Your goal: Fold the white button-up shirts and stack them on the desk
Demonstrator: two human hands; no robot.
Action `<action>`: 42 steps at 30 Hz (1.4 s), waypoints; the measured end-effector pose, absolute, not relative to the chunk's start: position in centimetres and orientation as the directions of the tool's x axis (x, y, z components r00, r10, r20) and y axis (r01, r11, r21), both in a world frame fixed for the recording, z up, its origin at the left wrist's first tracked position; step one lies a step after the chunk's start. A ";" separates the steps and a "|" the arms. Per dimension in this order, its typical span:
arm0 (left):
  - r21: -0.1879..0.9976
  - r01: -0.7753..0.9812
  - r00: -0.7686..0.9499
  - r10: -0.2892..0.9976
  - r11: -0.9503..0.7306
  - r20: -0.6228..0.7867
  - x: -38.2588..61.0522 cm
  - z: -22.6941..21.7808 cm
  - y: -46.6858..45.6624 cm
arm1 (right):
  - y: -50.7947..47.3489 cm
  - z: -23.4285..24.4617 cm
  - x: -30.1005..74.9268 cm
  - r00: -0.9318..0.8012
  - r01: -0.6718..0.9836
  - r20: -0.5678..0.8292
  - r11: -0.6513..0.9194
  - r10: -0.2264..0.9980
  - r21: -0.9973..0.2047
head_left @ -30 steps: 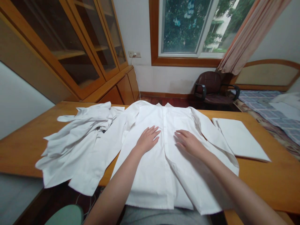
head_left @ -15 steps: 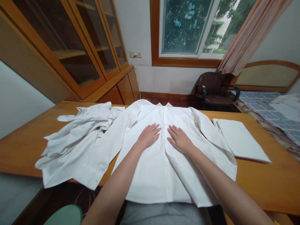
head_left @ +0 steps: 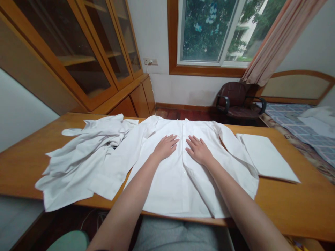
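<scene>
- The shirt (head_left: pixel 167 188) lies front up on the table (head_left: pixel 293 209), collar at the far edge, hem (head_left: pixel 167 211) at the near edge.
- The left hand (head_left: pixel 166 146) rests palm down on the shirt, just left of the placket (head_left: pixel 184 134). Its fingers are extended, slightly spread, and grip nothing.
- The right hand (head_left: pixel 199 150) rests palm down on the shirt, just right of the placket. Its fingers are likewise extended, and grip nothing.
- Change: the right hand is now closer to the placket than a second ago, and the two hands lie nearly level.
- Change: the shirt sits farther forward. Its hem no longer overhangs the near edge so deeply.
- Effect, as judged: the shirt body is better supported for smoothing. A loose fold (head_left: pixel 200 186) remains below the right hand and probably needs flattening.
- Left of the shirt: a crumpled white pile (head_left: pixel 83 157), reached by one sleeve (head_left: pixel 123 157).
- Right of the shirt: a folded white cloth (head_left: pixel 268 157), near the other sleeve (head_left: pixel 242 157).
</scene>
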State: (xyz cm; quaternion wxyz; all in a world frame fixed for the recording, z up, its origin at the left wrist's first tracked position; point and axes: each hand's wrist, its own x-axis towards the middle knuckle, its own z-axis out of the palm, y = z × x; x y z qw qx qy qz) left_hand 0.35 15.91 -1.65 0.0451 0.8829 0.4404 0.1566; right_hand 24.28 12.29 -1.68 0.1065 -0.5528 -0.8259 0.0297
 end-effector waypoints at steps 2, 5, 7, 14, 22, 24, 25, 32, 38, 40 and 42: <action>0.231 0.757 0.557 0.789 -0.611 0.261 0.3 -1.7 15.8 | 12.3 -1.6 24.3 -0.362 0.905 0.163 0.388 0.918 -0.173; 0.255 0.736 0.554 0.775 -0.627 0.305 -0.1 -2.0 15.0 | 12.2 -1.6 24.4 -0.351 0.901 0.205 0.389 0.914 -0.192; 0.260 0.727 0.556 0.767 -0.636 0.321 -0.6 -2.2 14.1 | 12.0 -1.6 24.6 -0.352 0.894 0.228 0.398 0.908 -0.206; 0.230 0.748 0.571 0.781 -0.622 0.255 -2.1 -2.3 11.4 | 10.4 -1.8 25.0 -0.384 0.872 0.216 0.429 0.898 -0.235; 0.233 0.755 0.557 0.788 -0.612 0.264 -2.0 -2.1 11.2 | 4.2 -1.4 25.4 -0.522 0.736 0.231 0.570 0.821 -0.365; 0.238 0.753 0.548 0.785 -0.613 0.289 -2.0 -2.1 11.1 | 3.0 -0.9 25.4 -0.527 0.680 0.239 0.573 0.815 -0.457; 0.240 0.751 0.544 0.782 -0.615 0.303 -1.9 -2.1 11.1 | 2.5 -0.5 25.4 -0.514 0.651 0.247 0.561 0.822 -0.511; 0.265 0.690 0.567 0.731 -0.673 0.380 -1.9 -1.6 10.9 | 1.3 1.5 23.3 -0.388 0.652 0.171 0.400 0.906 -0.644; 0.328 0.614 0.616 0.696 -0.718 0.370 -1.4 -0.4 9.5 | 1.4 0.7 22.0 -0.291 0.714 0.127 0.304 0.948 -0.630; 0.361 0.569 0.652 0.673 -0.739 0.351 -0.9 0.1 8.3 | 1.4 0.3 22.2 -0.254 0.679 0.127 0.271 0.959 -0.683; 0.401 0.515 0.686 0.645 -0.757 0.337 -0.2 0.5 7.1 | 1.3 0.0 22.6 -0.234 0.657 0.143 0.264 0.962 -0.706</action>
